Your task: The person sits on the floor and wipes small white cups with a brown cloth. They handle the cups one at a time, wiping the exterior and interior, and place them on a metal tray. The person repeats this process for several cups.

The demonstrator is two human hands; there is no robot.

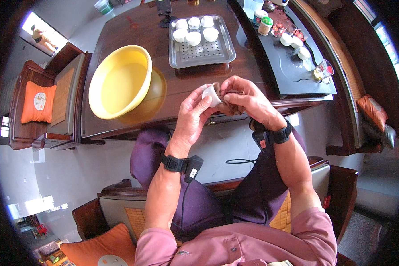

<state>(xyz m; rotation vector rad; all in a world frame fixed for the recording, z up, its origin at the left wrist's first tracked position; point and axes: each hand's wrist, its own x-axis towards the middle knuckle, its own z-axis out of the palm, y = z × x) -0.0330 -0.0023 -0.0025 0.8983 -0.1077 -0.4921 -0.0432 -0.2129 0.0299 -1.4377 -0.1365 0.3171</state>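
Note:
My left hand (194, 111) grips a small white cup (211, 95) by its outside, the cup tilted on its side with its mouth towards the right. In my right hand (244, 94) is a bunched brown cloth (231, 105), which touches the cup's rim. Both hands are over the near edge of the dark wooden table (173, 89). Beyond them, several white cups (193, 38) stand on a perforated steel tray (202, 61). A large yellow basin (144, 83), seemingly holding liquid, sits to the left of my hands.
On the right, a black tea tray (286, 79) carries more small white cups (286, 39), patterned glasses (279, 28), a green-lidded container (265, 26) and a glass with a red piece (323, 70). A phone on a stand (164, 10) is at the table's far side. Wooden seats surround the table.

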